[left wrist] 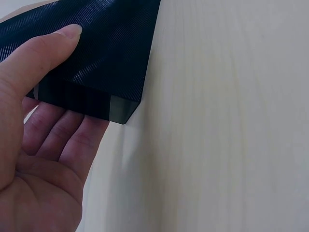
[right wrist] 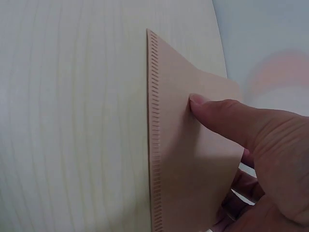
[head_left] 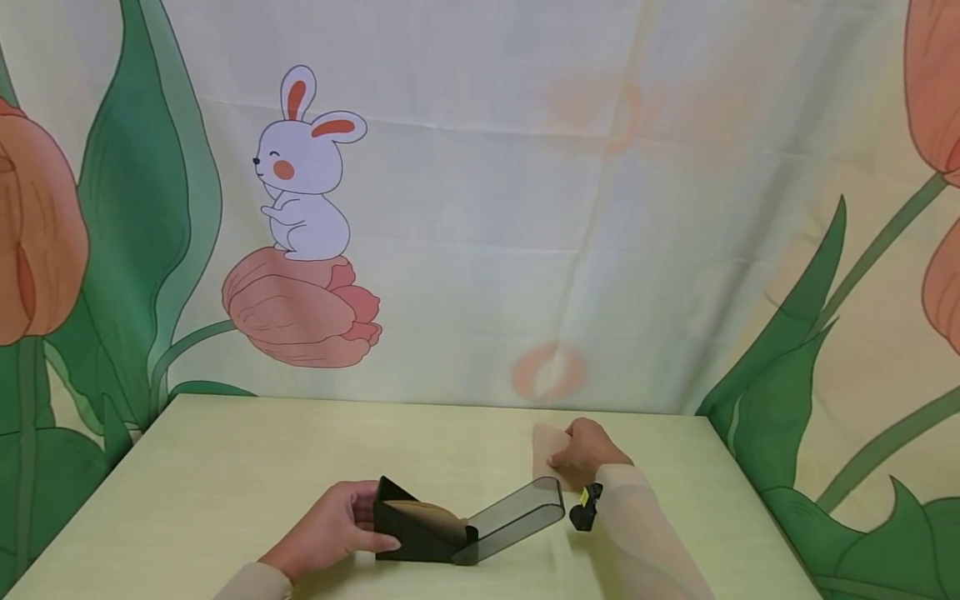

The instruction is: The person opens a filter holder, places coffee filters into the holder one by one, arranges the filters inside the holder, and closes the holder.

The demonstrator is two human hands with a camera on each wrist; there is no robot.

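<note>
My left hand (head_left: 333, 523) grips a black filter-paper box (head_left: 412, 537) by its left end. In the left wrist view the thumb lies on the ribbed face of the box, with the fingers on its other side. A smoky see-through lid (head_left: 517, 521) is swung out to the right. Brown paper filters (head_left: 429, 512) show inside the box. Farther back and to the right, my right hand (head_left: 594, 448) pinches a brown coffee filter paper (right wrist: 176, 140) between thumb and fingers. One edge of it has a crimped seam, seen in the right wrist view.
The pale wood-grain table (head_left: 247, 458) ends at a hanging cloth (head_left: 465, 208) printed with a rabbit and tulips. A small black camera (head_left: 585, 507) sits at the right wrist, close to the lid's right end.
</note>
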